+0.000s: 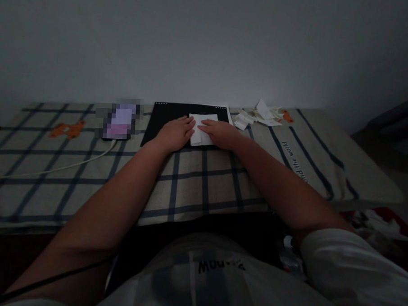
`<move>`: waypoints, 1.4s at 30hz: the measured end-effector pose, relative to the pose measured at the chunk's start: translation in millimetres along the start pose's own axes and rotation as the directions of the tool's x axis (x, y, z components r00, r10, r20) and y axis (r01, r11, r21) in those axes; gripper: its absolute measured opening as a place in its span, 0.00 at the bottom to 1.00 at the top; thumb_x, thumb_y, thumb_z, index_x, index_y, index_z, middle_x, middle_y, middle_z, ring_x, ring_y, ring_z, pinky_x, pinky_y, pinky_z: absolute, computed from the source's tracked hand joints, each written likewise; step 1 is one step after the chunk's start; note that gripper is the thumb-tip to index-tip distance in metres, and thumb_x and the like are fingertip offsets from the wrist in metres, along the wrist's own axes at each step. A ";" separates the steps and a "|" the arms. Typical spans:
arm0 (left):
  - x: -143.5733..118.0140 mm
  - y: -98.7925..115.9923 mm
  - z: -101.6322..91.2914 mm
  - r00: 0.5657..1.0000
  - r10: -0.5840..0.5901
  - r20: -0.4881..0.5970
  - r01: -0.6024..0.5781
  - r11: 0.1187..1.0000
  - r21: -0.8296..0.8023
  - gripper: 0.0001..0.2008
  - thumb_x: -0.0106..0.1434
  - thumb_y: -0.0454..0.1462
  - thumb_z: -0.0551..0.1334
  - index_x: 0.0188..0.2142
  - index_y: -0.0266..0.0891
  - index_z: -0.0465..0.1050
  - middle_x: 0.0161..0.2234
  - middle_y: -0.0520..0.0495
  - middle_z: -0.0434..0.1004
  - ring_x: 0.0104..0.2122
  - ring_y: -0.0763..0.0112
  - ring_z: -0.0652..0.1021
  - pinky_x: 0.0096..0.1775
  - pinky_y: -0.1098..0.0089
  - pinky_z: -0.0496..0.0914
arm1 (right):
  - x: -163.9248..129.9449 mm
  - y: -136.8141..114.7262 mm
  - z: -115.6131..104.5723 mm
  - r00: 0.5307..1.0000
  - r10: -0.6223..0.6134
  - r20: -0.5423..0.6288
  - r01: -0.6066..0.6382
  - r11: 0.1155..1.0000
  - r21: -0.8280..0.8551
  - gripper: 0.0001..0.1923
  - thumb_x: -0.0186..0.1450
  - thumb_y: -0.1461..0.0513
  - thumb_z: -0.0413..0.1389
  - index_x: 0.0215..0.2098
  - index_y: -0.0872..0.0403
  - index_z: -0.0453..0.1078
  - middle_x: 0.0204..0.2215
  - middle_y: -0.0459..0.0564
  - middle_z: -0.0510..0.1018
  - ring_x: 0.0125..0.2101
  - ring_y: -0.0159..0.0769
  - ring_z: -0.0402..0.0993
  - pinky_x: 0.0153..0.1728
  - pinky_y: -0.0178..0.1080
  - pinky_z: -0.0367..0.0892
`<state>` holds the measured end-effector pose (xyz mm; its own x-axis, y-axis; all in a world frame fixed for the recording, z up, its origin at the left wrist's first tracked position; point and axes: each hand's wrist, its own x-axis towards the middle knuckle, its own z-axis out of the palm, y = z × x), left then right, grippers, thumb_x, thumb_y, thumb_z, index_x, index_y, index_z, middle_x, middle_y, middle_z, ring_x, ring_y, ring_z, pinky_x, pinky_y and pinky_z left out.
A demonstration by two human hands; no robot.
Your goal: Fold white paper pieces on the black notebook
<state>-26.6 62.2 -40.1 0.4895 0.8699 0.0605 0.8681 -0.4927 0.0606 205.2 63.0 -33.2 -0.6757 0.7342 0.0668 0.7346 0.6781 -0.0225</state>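
Observation:
A white folded sheet of paper [206, 117] lies on a flat black board [158, 119] with rows of small holes along its far edge. From the left, my left hand [178, 133] rests with fingers stretched out, their tips at the paper's left edge. My right hand [220, 133] lies flat across the paper's right side, its fingers pointing left and pressing on it. Neither hand grasps anything; both are open. Parts of the paper under the right fingers are hidden.
A phone [121, 118], its screen blurred, lies left with a white cable [88, 160] attached. Torn paper scraps [259, 115] are heaped to the right. A checked cloth [206, 180] covers the table, which meets a plain wall [208, 45]. A plastic bottle [290, 256] shows low at right.

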 end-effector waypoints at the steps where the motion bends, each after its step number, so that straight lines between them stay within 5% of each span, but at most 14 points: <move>1: -0.2 0.4 -0.6 1.000 -0.002 0.005 0.002 1.000 0.000 0.31 0.82 0.40 0.50 0.78 0.29 0.67 0.81 0.36 0.62 0.81 0.53 0.64 0.81 0.55 0.57 | 0.1 0.0 0.3 1.000 -0.004 0.002 0.004 1.000 -0.004 0.33 0.78 0.69 0.45 0.78 0.57 0.70 0.77 0.63 0.72 0.69 0.54 0.77 0.70 0.54 0.72; 42: -6.5 4.8 4.2 0.996 -0.023 -0.084 0.020 0.999 -0.042 0.32 0.81 0.42 0.49 0.77 0.31 0.70 0.80 0.35 0.66 0.79 0.50 0.67 0.78 0.49 0.62 | 4.4 15.8 8.7 1.000 -0.009 -0.017 0.013 0.979 0.203 0.29 0.79 0.64 0.49 0.75 0.58 0.74 0.79 0.62 0.69 0.76 0.49 0.69 0.77 0.49 0.61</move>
<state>-25.2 54.3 -44.3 0.4603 0.8762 0.1428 0.8734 -0.4758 0.1039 213.4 77.2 -41.9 -0.6814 0.7271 0.0839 0.6980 0.6801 -0.2242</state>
